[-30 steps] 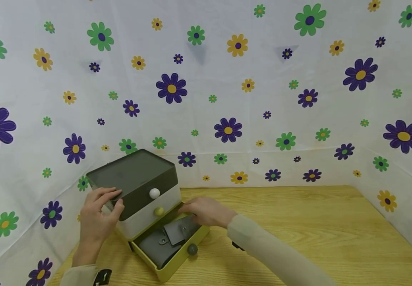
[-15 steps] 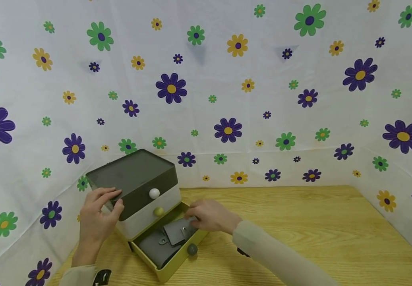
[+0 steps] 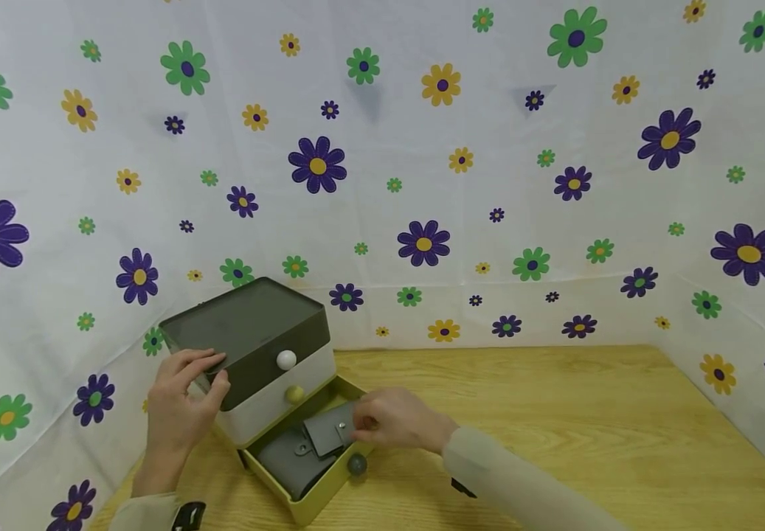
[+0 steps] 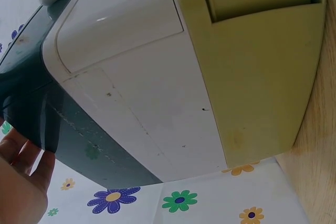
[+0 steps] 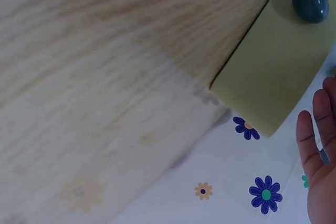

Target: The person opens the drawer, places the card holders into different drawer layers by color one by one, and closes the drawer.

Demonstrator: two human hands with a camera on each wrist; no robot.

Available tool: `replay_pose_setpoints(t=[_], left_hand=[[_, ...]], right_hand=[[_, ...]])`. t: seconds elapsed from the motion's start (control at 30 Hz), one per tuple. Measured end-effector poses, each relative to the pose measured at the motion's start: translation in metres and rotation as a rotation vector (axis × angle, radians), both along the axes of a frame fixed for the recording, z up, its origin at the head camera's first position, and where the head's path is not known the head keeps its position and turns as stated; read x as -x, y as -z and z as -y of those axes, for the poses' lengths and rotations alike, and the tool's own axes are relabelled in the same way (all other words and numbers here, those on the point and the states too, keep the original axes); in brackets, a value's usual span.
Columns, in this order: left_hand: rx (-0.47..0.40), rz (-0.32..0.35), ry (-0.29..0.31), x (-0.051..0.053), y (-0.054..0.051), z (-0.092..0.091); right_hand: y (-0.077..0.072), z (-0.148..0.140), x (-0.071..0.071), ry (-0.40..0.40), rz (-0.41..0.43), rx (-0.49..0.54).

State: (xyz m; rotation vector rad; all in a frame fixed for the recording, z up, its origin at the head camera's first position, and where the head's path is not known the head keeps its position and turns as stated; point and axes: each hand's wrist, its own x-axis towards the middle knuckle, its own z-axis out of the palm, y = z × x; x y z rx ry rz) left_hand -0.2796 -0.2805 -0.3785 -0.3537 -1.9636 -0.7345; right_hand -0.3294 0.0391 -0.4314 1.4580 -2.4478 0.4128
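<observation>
A small three-tier drawer unit [image 3: 243, 328] with a dark top, white middle and olive bottom stands at the left of the table. Its olive bottom drawer [image 3: 316, 501] is pulled out. Inside lie a larger grey snap pouch [image 3: 285, 457] and, overlapping it, a smaller grey snap pouch [image 3: 324, 431]. My left hand [image 3: 183, 402] holds the unit's dark top corner, fingers over the rim and thumb against the side. Over the drawer's right end is my right hand [image 3: 398, 420], fingers loosely bent, covering the small pouch's end. Contact there cannot be told. The right wrist view shows extended fingers [image 5: 310, 145].
The drawer carries a dark round knob [image 3: 358, 464]; the tiers above have a yellow knob [image 3: 294, 394] and a white knob [image 3: 286, 360]. Wooden tabletop [image 3: 555, 413] stretches right of the unit. A flower-printed sheet [image 3: 382, 221] encloses the back and sides.
My right hand has moved from the drawer's far right corner toward its front and slightly right. The pouches look unmoved. My left hand has stayed at the unit's corner.
</observation>
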Motion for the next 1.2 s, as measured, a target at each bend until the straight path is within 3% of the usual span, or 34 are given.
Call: replay_pose_setpoints(t=[0.4, 0.7, 0.9, 1.2], left_hand=[[-0.002, 0.000, -0.004, 0.000, -0.003, 0.000], [-0.013, 0.020, -0.005, 0.000, -0.001, 0.002], [-0.017, 0.029, -0.003, 0.001, 0.001, 0.002], [-0.014, 0.033, -0.002, 0.001, 0.002, 0.003]], right_hand=[[0.013, 0.002, -0.013, -0.052, -0.049, -0.095], [0.014, 0.006, -0.023, 0.034, -0.110, -0.221], [0.018, 0.006, -0.028, 0.041, -0.113, -0.208], [0.022, 0.015, -0.027, 0.051, -0.028, -0.147]])
